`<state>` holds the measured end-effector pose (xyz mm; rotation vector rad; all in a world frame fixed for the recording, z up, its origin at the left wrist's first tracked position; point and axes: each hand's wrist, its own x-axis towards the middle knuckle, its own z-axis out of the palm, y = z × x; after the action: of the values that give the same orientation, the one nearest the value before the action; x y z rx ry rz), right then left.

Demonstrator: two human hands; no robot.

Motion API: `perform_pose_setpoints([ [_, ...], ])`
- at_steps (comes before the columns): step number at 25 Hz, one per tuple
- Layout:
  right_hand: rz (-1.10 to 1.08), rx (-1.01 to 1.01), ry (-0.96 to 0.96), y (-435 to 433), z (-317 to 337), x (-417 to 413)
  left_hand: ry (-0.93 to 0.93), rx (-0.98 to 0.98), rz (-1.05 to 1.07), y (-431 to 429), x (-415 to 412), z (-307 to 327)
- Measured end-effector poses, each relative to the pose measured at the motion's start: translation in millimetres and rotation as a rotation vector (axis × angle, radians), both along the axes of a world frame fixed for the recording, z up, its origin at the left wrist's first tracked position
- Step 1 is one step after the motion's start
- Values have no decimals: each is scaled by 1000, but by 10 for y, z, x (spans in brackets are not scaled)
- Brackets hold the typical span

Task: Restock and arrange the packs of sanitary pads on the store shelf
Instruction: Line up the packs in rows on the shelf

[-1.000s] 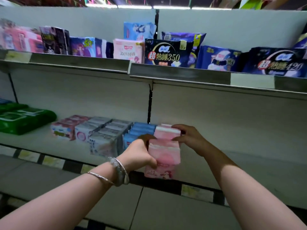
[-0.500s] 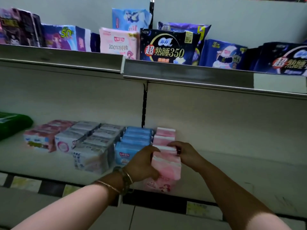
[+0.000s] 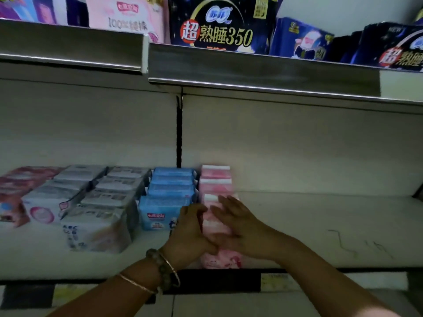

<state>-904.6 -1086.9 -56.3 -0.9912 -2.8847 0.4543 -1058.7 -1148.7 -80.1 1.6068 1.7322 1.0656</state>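
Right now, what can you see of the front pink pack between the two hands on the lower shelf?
The front pink pack is a soft plastic-wrapped block, pink and white with red print low down. It stands upright at the front edge of the lower shelf, heading a row of pink packs, right of the blue packs. The left hand touches its left side; the right hand lies on its right side, fingers straight.

Dim store aisle: pale cream metal shelf (image 3: pixel 320 225), matching back panel (image 3: pixel 297 145), black slotted upright (image 3: pixel 179 133) centre, grey metal rail (image 3: pixel 251 67) above.
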Motion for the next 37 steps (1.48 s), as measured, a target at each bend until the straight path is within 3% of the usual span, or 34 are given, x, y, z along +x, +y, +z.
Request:
perform_pose_setpoints([
  [2, -22, 110, 3, 49, -167, -49, -53, -22, 9, 36, -16, -39],
  [6, -51, 148, 113, 149, -277, -51, -198, -12, -80, 118, -32, -41],
  [9, -53, 165, 89, 135, -240, -75, -252, -1, -85, 125, -8, -16],
  [15, -50, 105, 79, 63, -126, -76, -190, 12, -56, -39, 55, -97],
  [18, -125, 4, 345, -125, 116, 31, -48, 124, 31, -362, 188, 20],
  [21, -141, 42, 588, -306, 265, 294, 81, 216, 197, -598, 453, 114],
  [30, -111, -60, 835, -979, 14, 1535, 96, 87, 289, -1357, 1913, -239],
  [37, -130, -246, 956, -1246, -210, 2005, 63, 87, 237, -1663, 2341, -365],
])
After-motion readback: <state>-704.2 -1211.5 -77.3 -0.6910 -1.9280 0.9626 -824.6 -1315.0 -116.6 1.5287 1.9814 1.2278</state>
